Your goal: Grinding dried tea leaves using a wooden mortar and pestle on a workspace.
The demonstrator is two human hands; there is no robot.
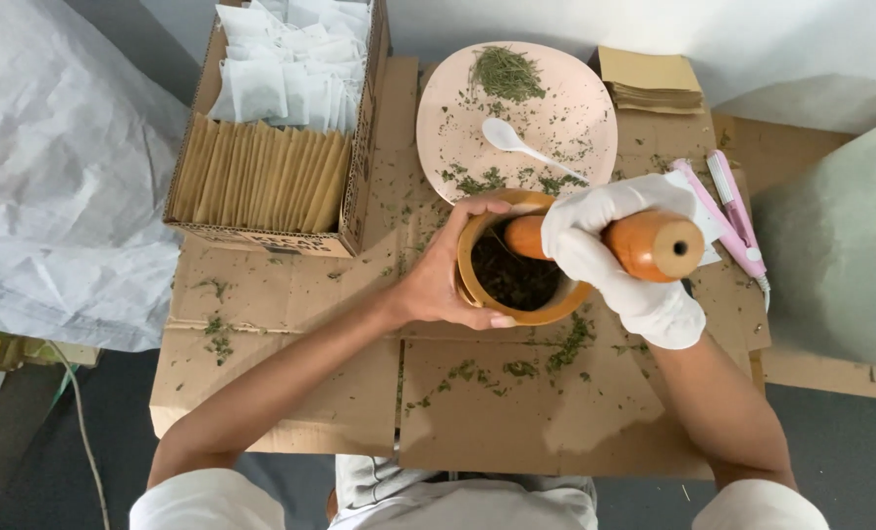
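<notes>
A round wooden mortar (477, 294) sits in the middle of a cardboard-covered table, with dark crushed herb (511, 280) inside it. My bare left hand (448, 275) wraps around the mortar's left side. My right hand (614, 250), in a white glove, grips an orange wooden pestle (654, 243) whose lower end rests inside the mortar.
Behind the mortar lies a pink plate (565, 108) with green dried herb (506, 74) and a white spoon (516, 142). A cardboard box (354, 167) of brown envelopes and white sachets stands back left. A pink sealing tool (727, 211) and a brown envelope stack (651, 80) lie right. Herb crumbs scatter the cardboard (291, 294).
</notes>
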